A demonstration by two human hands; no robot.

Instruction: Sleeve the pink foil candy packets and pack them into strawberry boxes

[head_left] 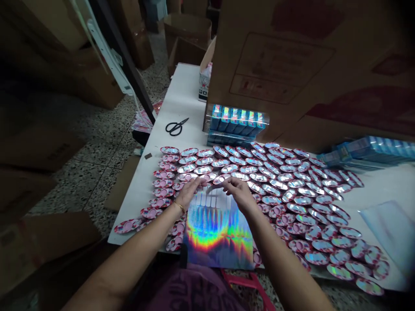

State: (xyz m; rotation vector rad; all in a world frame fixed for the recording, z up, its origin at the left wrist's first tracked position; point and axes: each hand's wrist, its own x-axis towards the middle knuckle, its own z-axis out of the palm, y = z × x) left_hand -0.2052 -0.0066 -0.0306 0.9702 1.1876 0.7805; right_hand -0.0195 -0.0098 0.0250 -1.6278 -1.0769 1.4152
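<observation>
A shiny rainbow holographic sheet [218, 248] lies in front of me, over some of the oval pieces. My left hand [189, 193] pinches at the sheet's upper left corner. Fingers closed, my right hand [238, 193] is at its upper right with a thin, pale curved strip [214, 187] at the fingertips; the strip looks partly lifted from the sheet. Around both hands stand many small oval pieces [298, 208] with red-and-pink patterned rims. Those to the right and back have shiny silvery tops, while several on the left show plain pink middles [162, 192].
Black scissors [177, 127] lie on the white table [177, 93]. Blue boxes in clear wrap [238, 121] stand at the back, with more blue boxes [372, 149] at right. A large carton [292, 65] rises behind. A clear sheet [389, 235] lies at right.
</observation>
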